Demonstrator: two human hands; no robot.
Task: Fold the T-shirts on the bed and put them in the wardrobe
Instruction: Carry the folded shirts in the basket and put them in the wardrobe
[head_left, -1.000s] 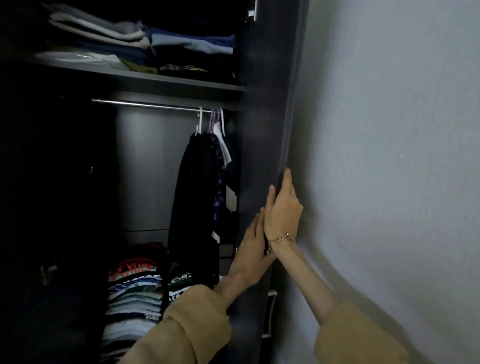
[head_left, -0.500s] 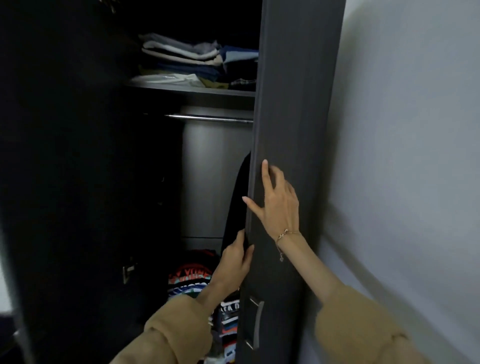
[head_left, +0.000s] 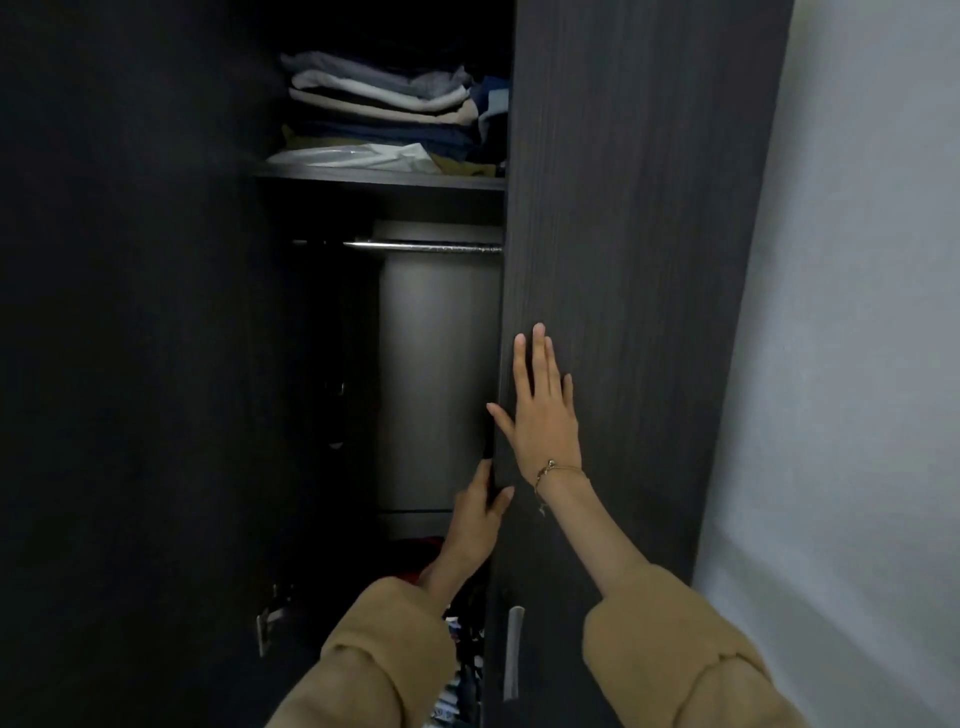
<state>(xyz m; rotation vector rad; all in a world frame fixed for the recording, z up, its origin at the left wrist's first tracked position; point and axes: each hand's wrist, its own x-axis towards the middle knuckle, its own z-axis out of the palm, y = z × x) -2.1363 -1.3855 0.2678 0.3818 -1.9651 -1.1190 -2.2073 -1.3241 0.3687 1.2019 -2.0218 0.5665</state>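
Fingers of right hand (head_left: 543, 415) flat on wardrobe door (head_left: 634, 260), left hand (head_left: 475, 519) gripping its edge

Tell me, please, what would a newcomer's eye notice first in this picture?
First, the tall dark grey wooden wardrobe door in the centre, with the right hand laid flat on its face and the left hand gripping its edge just below. Next, the stack of folded clothes on the upper shelf, above the bare metal hanging rail.
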